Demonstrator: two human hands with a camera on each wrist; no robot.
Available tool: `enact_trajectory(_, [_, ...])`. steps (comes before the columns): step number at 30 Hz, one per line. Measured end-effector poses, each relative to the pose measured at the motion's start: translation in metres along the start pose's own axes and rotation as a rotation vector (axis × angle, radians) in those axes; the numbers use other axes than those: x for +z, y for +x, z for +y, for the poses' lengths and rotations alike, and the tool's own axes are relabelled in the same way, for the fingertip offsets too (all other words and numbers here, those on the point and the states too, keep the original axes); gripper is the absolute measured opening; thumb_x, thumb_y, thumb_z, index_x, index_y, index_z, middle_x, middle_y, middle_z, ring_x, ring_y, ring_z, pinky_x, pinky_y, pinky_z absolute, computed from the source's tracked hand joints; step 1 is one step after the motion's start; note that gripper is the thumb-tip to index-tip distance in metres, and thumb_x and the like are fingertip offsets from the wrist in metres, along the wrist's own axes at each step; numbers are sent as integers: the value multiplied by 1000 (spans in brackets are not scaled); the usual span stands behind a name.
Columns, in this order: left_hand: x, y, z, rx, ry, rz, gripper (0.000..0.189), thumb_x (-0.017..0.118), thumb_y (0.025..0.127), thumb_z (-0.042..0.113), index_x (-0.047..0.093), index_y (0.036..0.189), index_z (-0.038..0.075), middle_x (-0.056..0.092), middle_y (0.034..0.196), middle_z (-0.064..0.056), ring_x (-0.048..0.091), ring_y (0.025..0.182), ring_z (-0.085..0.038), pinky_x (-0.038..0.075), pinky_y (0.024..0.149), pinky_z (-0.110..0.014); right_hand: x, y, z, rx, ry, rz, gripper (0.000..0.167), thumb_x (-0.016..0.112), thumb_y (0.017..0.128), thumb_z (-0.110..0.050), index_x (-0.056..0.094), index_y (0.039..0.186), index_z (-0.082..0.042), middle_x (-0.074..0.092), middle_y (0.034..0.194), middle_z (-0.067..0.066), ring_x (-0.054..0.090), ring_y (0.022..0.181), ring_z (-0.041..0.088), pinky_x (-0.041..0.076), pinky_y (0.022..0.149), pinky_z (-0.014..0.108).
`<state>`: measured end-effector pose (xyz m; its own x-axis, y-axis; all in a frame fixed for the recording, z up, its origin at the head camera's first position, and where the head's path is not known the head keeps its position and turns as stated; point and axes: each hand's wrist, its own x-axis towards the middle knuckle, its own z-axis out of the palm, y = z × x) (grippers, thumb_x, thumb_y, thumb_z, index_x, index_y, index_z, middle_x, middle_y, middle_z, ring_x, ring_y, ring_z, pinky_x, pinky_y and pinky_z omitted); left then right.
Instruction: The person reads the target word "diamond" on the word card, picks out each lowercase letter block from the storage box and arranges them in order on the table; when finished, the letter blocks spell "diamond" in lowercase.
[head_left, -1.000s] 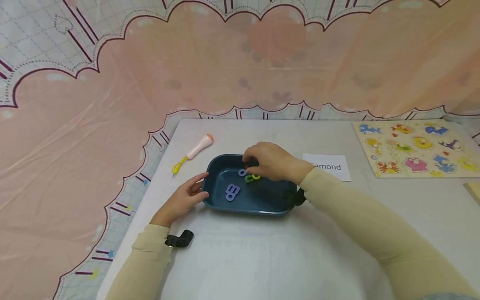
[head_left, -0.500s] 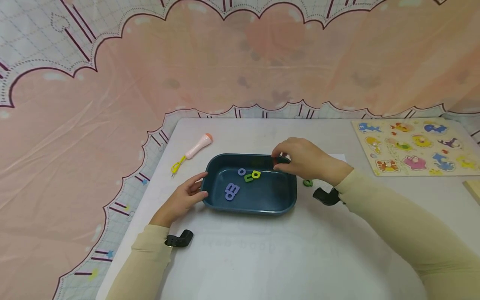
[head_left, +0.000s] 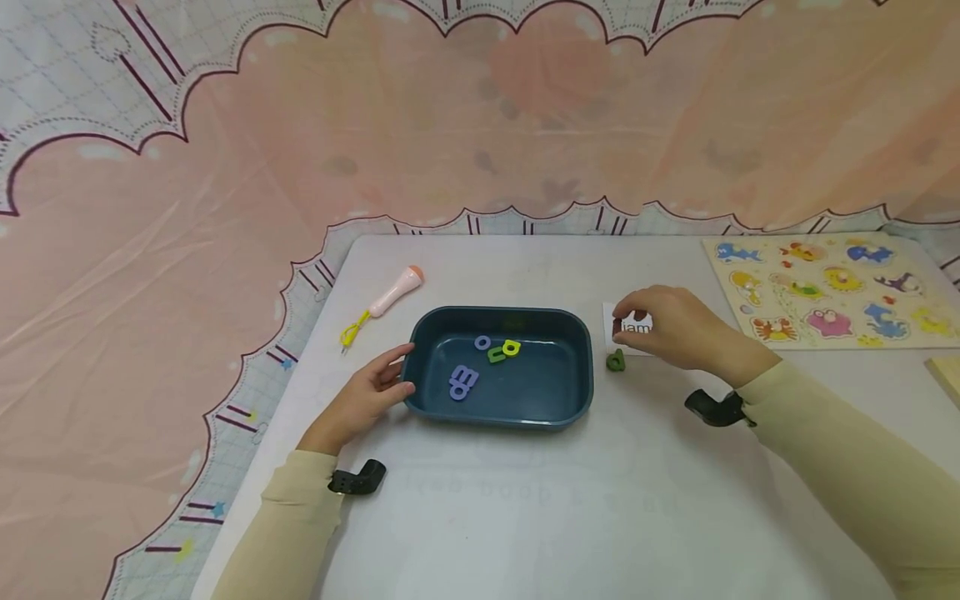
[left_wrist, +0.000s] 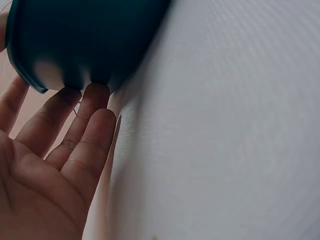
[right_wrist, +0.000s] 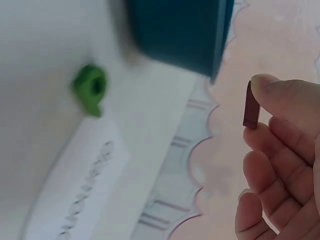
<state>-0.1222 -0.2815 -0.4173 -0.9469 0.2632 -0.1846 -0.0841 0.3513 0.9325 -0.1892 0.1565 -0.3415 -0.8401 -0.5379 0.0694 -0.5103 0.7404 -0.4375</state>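
A dark blue tray (head_left: 510, 415) holds purple letters (head_left: 463, 382), a purple ring-shaped letter (head_left: 482, 342), a green letter (head_left: 497, 355) and a yellow letter (head_left: 512, 348). My left hand (head_left: 365, 402) rests against the tray's left end, its fingertips on the outer wall in the left wrist view. Between thumb and index finger, my right hand (head_left: 675, 329) pinches a dark red bar-shaped letter piece (right_wrist: 251, 106). That hand hovers over a white word card (right_wrist: 82, 185), covering part of its print. A green letter d (head_left: 616, 361) lies at the card's lower left corner.
A pink wand-like stick (head_left: 397, 290) with a yellow strap lies behind the tray at the left. An animal puzzle board (head_left: 825, 292) lies at the back right, and a wooden edge (head_left: 945, 379) shows at the far right.
My right hand has moved out of the tray to the right, over the card, with the dark red piece. The green d beside the tray has come into view. The left hand stays.
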Motion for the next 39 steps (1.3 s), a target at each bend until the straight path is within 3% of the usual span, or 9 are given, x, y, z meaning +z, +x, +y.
enact_trajectory(10, [0,0,0,-15,21,3,65,63,99,12,33,157,11,45,149,-25,51,130,-37,41,105,-50,14,-15,25,88,31,-56,22,76,89,-15,73,109,-5,70,103,7,58,97,29,48,84,46])
enact_trajectory(22, [0,-1,0,-28,20,9,65,62,100,13,33,157,12,44,150,-24,50,132,-36,40,106,-49,33,-15,44,96,34,-95,19,72,89,-11,72,107,-4,71,104,7,59,94,27,49,83,45])
enact_trajectory(39, [1,-1,1,-27,33,14,65,62,100,14,32,157,12,43,150,-24,50,132,-36,39,106,-49,47,-13,46,98,64,-109,15,70,90,-10,72,103,-5,70,97,4,59,92,27,50,86,49])
